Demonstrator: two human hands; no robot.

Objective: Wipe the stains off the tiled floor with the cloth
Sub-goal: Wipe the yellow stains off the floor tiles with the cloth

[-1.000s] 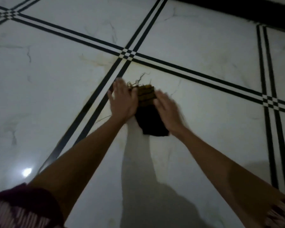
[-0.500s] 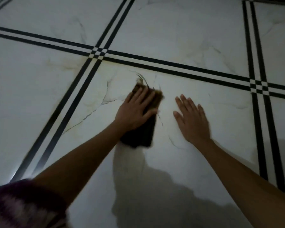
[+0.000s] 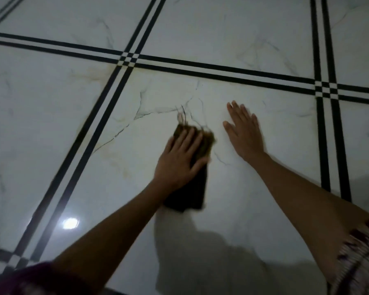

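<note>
Lying flat, the dark folded cloth (image 3: 190, 192) looks frayed.

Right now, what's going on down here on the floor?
A person is leaning over a white tiled floor and wiping it. The left hand presses flat on a dark folded cloth with frayed threads at its far end. The right hand lies flat on the bare tile beside the cloth, not touching it. Faint yellowish stains show further left, near the black border stripes, and the cloth is not on them.
</note>
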